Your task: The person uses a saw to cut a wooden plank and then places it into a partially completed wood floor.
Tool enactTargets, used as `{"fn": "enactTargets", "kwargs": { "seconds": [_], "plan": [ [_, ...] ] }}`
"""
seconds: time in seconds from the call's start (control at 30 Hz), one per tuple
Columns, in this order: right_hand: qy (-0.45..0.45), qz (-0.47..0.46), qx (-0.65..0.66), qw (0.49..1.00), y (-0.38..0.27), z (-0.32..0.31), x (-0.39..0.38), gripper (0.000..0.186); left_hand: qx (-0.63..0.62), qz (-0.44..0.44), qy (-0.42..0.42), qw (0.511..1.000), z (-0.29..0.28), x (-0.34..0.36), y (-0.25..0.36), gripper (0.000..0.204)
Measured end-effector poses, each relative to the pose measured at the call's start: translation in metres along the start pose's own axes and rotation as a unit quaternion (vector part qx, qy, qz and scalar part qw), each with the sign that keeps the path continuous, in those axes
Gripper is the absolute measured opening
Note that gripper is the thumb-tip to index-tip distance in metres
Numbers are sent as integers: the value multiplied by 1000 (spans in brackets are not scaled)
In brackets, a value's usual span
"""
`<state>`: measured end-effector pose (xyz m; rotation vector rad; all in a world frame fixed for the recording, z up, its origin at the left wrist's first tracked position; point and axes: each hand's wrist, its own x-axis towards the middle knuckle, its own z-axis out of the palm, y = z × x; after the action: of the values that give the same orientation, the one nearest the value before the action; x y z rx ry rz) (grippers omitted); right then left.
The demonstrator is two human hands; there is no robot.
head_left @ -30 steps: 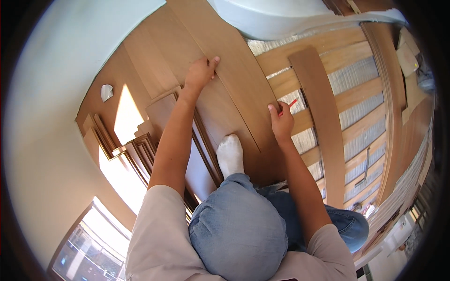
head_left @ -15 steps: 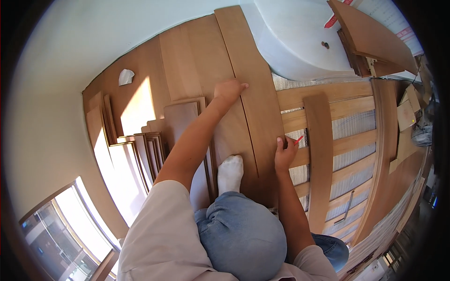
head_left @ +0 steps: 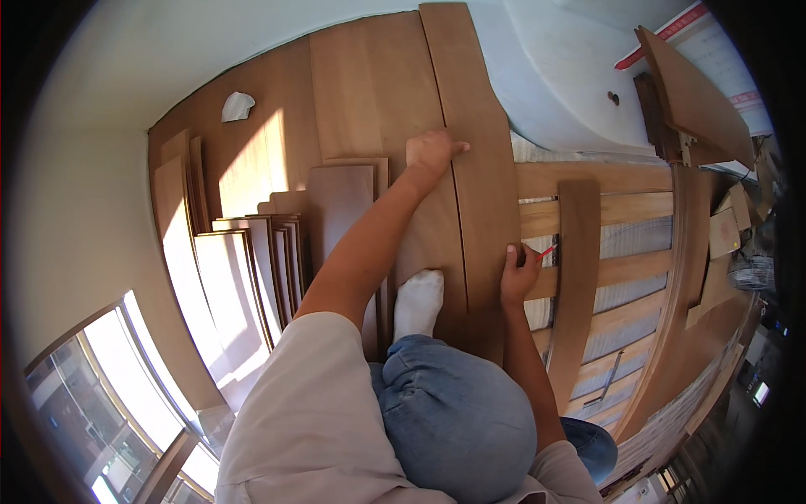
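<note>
Here the floor is half laid: wood-look planks already cover the stretch by the pale wall [head_left: 75, 210], and a long brown plank [head_left: 478, 168] lies at their outer edge, running away from the person. The left hand [head_left: 432, 151] rests flat on that plank's near seam, fingers together and pressed down rather than gripping. The right hand [head_left: 519, 273] sits lower along the plank's outer edge, curled around a red pencil [head_left: 546, 250] — clamped on it, tip toward the board. A white-socked foot [head_left: 418, 302] stands on the laid planks between the arms. To the left, a stack of spare planks [head_left: 252, 269] catches sunlight from the window [head_left: 126, 395]. To the right lie loose boards over striped underlay [head_left: 630, 239], with white sheeting [head_left: 562, 76] further off.
</note>
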<state>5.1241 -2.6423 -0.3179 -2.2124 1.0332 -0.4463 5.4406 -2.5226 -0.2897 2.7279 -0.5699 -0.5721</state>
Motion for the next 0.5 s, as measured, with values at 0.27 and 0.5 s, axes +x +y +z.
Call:
{"fn": "enactTargets", "kwargs": {
  "seconds": [0.27,0.5],
  "plan": [
    [-4,48,69,996,-3,5,10,30,-176,4,-108,978,-3,17,-33,46],
    [-8,94,86,992,-19,15,45,34,-127,14,-122,984,-17,13,-21,43]
  ]
}}
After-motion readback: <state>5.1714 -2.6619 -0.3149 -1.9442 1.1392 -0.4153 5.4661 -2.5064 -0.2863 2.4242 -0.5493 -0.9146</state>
